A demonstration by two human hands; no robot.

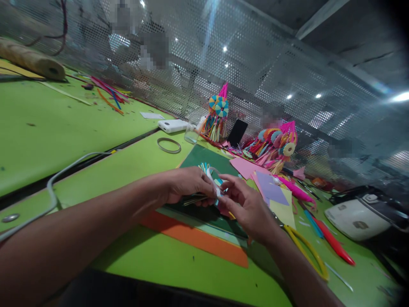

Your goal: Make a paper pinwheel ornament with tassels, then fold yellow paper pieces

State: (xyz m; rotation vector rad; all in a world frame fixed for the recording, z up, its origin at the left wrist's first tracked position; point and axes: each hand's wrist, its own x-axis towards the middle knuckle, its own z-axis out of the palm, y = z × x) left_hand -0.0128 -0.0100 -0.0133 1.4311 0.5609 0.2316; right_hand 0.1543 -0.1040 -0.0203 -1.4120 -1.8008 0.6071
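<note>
A green desk (179, 264) runs across the lower view, with an orange paper strip (204, 240) lying near its front edge. Just beyond, over dark green paper (200, 160), the left hand (190, 185) has its fingers pinched on a white loop (214, 181) with multicoloured paper fringe (204, 167) beside it. The right hand (247, 204) is at the loop's other side, thumb and forefinger apart; whether its other fingers grip anything cannot be told. Yellow-handled scissors (308, 249) lie by the right forearm, and a red tool (335, 244) rests farther right, near a white and black object (358, 215). Past the hands are pink paper (244, 167) and purple paper (270, 187), a ring (166, 151), a clear cup (192, 133), a white device (173, 125) and a black phone (237, 133). Tasselled paper ornaments (218, 113) stand or lie farther back, before a perforated screen (191, 76); a thick roll (32, 59) lies at far left.
</note>
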